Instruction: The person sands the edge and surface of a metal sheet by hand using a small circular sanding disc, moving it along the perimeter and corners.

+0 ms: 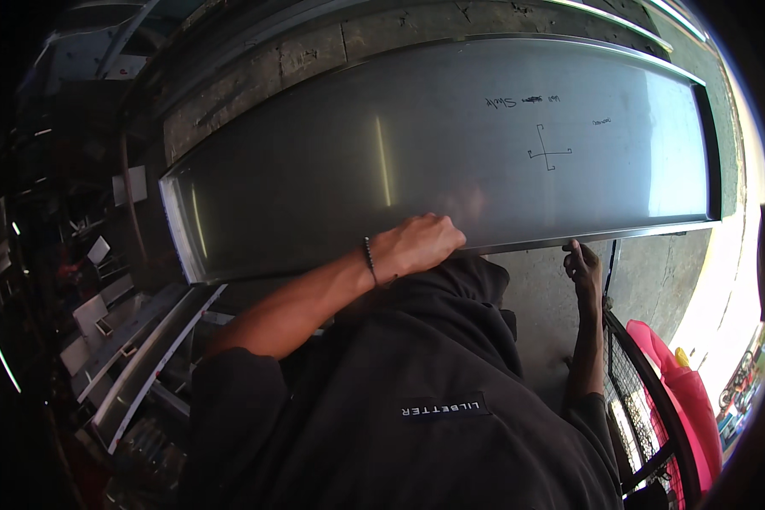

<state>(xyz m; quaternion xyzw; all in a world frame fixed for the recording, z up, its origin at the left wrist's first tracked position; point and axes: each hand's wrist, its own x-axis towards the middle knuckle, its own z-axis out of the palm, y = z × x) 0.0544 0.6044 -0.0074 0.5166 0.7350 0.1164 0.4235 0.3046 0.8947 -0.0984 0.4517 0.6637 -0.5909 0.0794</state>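
A long, shiny sheet-metal panel (pixel 297 178) with turned-up edges lies across the view in front of me. Dark marker writing and a small cross-shaped sketch are on its right half. My left hand (pixel 421 242) is closed in a fist over the panel's near rim, left of the rim's middle. Anything inside that fist is hidden. Farther right, my right hand (pixel 583 265) has curled fingers, with the fingertips at the near rim from below. A dark beaded bracelet (pixel 370 261) circles my left wrist.
Several metal strips and offcuts (pixel 149 365) lie at the left. Stained concrete (pixel 314 59) runs beyond the panel's far edge. At the lower right stand a black mesh frame (pixel 654 408) and a bright pink cloth or sheet (pixel 684 395). Strong sunlight falls along the right side.
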